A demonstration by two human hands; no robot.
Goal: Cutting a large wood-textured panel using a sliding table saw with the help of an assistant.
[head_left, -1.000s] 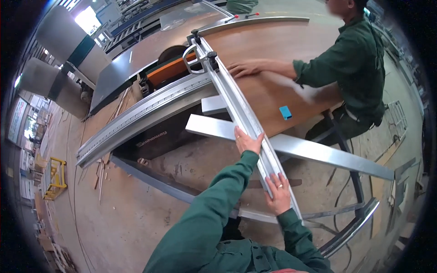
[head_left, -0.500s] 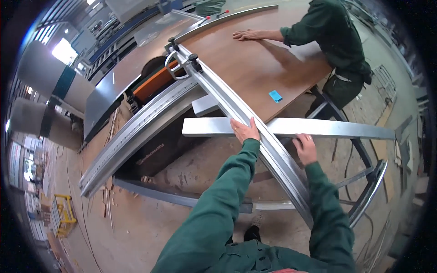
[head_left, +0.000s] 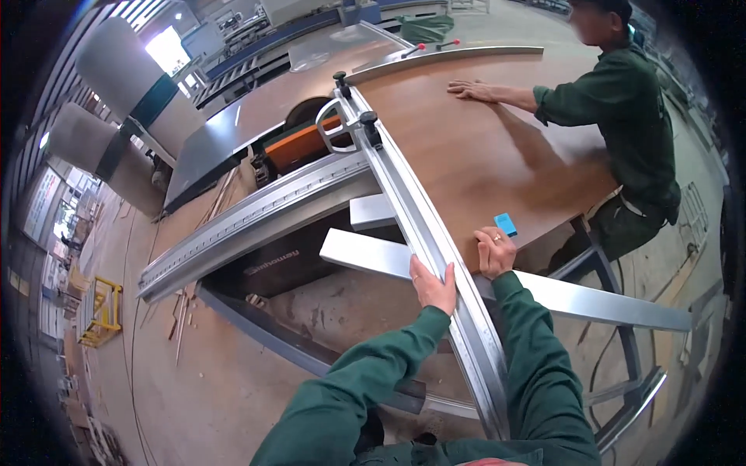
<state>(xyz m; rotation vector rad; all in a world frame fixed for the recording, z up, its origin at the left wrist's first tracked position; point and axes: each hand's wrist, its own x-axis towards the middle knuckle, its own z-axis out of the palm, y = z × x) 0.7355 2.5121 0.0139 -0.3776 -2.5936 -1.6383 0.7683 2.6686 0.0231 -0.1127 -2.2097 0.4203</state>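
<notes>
My left hand (head_left: 434, 287) lies against a long slotted aluminium rail (head_left: 420, 206), fingers stretched and thumb apart, beside a silvery rectangular beam (head_left: 361, 251). At the near edge of a large brown board (head_left: 458, 163) my right hand (head_left: 496, 252) is closed, its fingers curled over the edge. A small blue block or label (head_left: 505, 224) sits on the board just beyond those fingers. The board lies on a sliding table saw, with the rail crossing at its left side. Past the board, a co-worker's hand (head_left: 474, 90) rests flat on it.
An orange guard (head_left: 303, 145) and scaled aluminium carriage (head_left: 256, 210) run left of the rail. Dust bags (head_left: 124, 66) stand at far left. Below are dark frame bars (head_left: 311, 361), wood offcuts (head_left: 183, 322) and a yellow stand (head_left: 101, 311). The co-worker (head_left: 641, 132) stands at right.
My right hand has moved from the silvery beam up to the board's edge. My left hand stays at the rail. The view has shifted, so the machine sits differently in it.
</notes>
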